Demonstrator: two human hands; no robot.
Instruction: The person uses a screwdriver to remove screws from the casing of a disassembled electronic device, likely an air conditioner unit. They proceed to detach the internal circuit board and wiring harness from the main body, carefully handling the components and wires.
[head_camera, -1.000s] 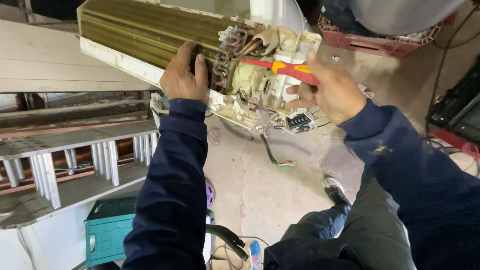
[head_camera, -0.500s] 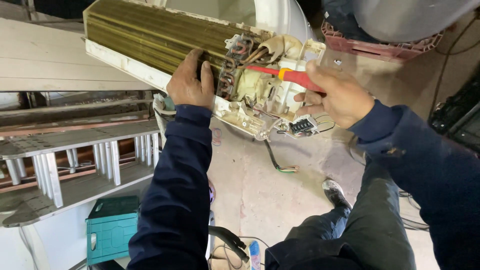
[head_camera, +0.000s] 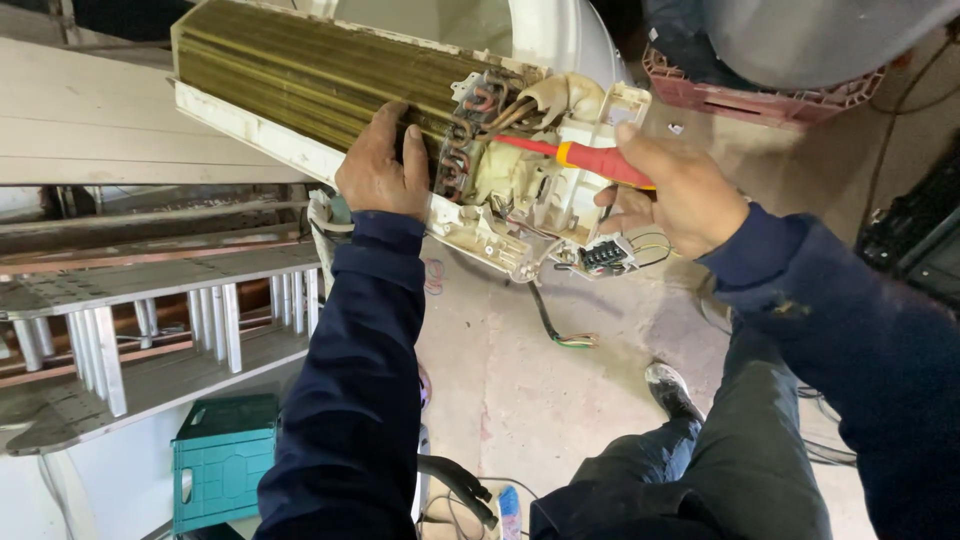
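An opened air-conditioner indoor unit (head_camera: 300, 70) lies tilted across a stand, its brass-coloured coil fins bare and copper pipe bends at its right end. My left hand (head_camera: 385, 165) presses on the unit's white lower edge beside the pipe bends. My right hand (head_camera: 670, 190) grips a red and yellow screwdriver (head_camera: 590, 160), whose tip points left into the cream plastic end housing (head_camera: 520, 180). A small black terminal block (head_camera: 605, 255) with wires hangs below the housing.
A cable with coloured wire ends (head_camera: 565, 335) dangles toward the concrete floor. Metal racking (head_camera: 150, 300) stands at the left, with a teal plastic case (head_camera: 220, 460) below it. A red crate (head_camera: 760, 95) sits at the upper right. My shoe (head_camera: 670, 385) rests on the floor.
The view has shifted slightly; the unit and both hands sit a little lower and to the right. The screwdriver tip stays in the end housing, and my left hand stays on the unit's edge.
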